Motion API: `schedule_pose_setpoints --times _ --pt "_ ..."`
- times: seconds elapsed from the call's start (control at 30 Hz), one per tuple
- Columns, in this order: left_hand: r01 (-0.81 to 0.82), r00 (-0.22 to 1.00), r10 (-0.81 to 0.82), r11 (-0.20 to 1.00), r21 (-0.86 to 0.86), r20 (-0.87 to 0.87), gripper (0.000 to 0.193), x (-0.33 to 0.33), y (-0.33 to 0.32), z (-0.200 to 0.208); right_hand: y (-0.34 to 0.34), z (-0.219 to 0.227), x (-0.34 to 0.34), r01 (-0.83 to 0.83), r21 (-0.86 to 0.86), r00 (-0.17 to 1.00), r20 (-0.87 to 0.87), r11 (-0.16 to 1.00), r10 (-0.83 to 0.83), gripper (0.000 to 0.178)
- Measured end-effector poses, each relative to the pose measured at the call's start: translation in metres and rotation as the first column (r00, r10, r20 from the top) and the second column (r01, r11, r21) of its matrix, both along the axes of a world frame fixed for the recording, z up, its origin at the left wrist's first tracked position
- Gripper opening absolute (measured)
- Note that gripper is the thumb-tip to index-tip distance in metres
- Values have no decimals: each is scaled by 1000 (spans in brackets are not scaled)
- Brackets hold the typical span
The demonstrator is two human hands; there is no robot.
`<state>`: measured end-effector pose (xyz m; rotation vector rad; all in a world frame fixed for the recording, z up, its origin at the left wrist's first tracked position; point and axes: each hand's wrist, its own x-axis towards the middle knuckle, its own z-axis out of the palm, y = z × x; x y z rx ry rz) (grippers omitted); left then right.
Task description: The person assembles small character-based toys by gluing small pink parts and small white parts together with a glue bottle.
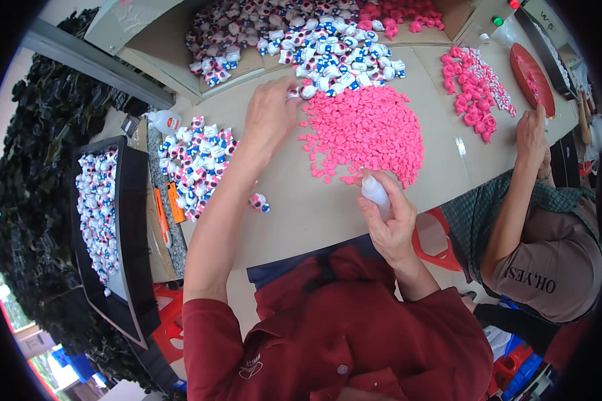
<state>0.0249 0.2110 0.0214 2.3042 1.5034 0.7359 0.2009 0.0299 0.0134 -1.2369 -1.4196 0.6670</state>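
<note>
My left hand [269, 115] reaches to the near left edge of a heap of small white-and-blue figurines [341, 57]. Its fingertips are closed on one small white figurine [293, 93]. In front of my body, my right hand [392, 224] grips a small white squeeze bottle [375, 193], its tip pointing up and away. That tip is beside the near edge of a wide pile of little pink pieces [364, 130]. Left of my left forearm lies a group of figurines with pink and blue parts [197, 164]; a single one [259, 202] lies just right of the forearm.
A black tray of figurines [99, 220] stands at the left, near an orange cutter [162, 217] and a white bottle [164, 121]. Behind the heap opens a box [247, 70]. At right, a co-worker's hand [532, 137] is by a red tray [532, 80] and pink parts [471, 93].
</note>
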Motion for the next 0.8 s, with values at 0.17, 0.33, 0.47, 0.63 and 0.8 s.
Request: schedule_pose_setpoints --times 0.17,0.33,0.47,0.63,0.8 --pt "229 747 159 850 -474 645 30 -12 -74 31 -9 6 4 1 -112 973 -230 994 -27 35" --pt "398 394 441 709 -582 806 27 -7 -169 17 -9 4 -13 -110 -75 982 -159 991 98 36" --pt "464 181 547 685 -562 817 25 -2 -196 -4 -8 -1 -33 -119 104 992 51 987 114 38" --pt "505 99 634 632 -588 767 25 -17 -197 -1 -9 2 -40 -102 -40 994 -41 994 101 35" --pt "340 165 516 770 -540 841 31 -32 -191 -13 -10 15 -21 -143 -15 986 -91 990 141 37"
